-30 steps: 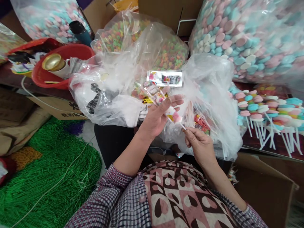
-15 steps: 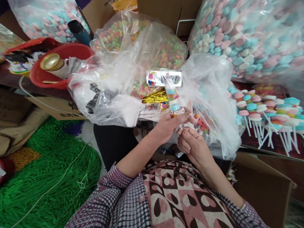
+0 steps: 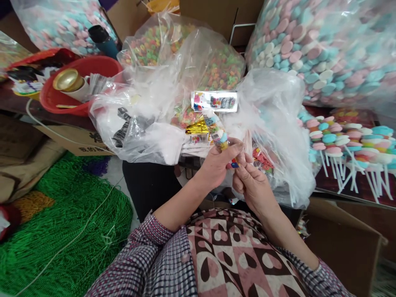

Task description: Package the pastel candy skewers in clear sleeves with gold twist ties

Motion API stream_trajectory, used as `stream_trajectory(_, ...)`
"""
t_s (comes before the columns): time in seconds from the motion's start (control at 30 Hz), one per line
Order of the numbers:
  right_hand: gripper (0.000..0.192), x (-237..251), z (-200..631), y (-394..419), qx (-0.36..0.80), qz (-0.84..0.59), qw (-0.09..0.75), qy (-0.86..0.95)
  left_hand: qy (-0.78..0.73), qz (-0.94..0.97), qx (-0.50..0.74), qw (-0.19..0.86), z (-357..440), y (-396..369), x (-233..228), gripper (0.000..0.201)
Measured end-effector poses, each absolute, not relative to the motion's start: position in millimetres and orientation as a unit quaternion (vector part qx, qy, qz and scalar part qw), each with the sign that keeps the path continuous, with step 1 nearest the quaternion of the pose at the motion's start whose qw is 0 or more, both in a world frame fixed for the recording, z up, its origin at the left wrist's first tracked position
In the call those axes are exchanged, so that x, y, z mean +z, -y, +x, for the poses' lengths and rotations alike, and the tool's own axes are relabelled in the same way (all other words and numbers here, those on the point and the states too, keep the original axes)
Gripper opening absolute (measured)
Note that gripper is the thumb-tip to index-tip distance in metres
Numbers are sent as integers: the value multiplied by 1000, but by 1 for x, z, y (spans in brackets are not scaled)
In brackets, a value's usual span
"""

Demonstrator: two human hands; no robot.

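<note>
- The candy stick (image 3: 216, 133), a stack of small coloured sweets inside a clear printed sleeve, stands just right of frame centre, tilted with its top leaning up and left.
- The left hand (image 3: 218, 165) is closed around the lower end of the sleeve, thumb and fingers pinching it, which seems to keep the sweets from sliding out.
- The right hand (image 3: 252, 185) is closed too, fingertips meeting the left hand's at the base of the stick; it appears to pinch the stick or the sleeve's mouth there, though what lies between the fingers is too small to tell.
- Both hands work close above the lap, over a heart-patterned apron (image 3: 235, 255), so the piece stays near the eyes.
- Just behind the stick, at centre, an open clear bag (image 3: 272, 123) holds loose sticks and wrappers, within easy reach.
- A printed label card (image 3: 215, 101) lies on top of the bags just above the stick.
- At right, finished lollipops (image 3: 340, 142) lie in a row on the tabletop (image 3: 328, 185), heads together and sticks pointing down-right.
- Big sacks of pastel discs (image 3: 324, 45) fill the upper right; bags of small bright candy (image 3: 216, 70) sit at upper centre.
- A red basin (image 3: 52, 99) with a gold-lidded jar (image 3: 66, 80) sits upper left.
- Green cord (image 3: 62, 231) is heaped at lower left.
</note>
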State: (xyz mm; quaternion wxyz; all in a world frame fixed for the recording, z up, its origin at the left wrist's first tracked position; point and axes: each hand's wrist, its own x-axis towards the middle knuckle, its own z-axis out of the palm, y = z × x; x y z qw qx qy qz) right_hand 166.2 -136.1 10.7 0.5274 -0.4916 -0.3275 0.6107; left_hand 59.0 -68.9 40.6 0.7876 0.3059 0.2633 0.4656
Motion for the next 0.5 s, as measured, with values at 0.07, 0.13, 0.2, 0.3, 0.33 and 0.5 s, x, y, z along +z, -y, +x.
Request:
stream_trajectory(0.07,29,9,168,137,603,-498,516,349,-258,305,482,780,58,69,40,26)
stream_trajectory(0.13,28,7,170,137,593,-507,507,365,-264,312,473,780,58,69,39,27)
stream_trajectory(0.2,29,8,170,136,586,-511,515,361,-275,326,431,795,59,70,37,34)
stream_trajectory(0.3,30,14,170,131,578,-500,544,347,-278,369,406,789,59,71,32,43)
stream_trajectory(0.33,30,16,170,129,570,-500,551,350,-279,389,422,770,58,70,31,42)
stream_trajectory(0.5,29,19,175,126,499,-533,547,409,-335,506,452,653,49,63,30,27)
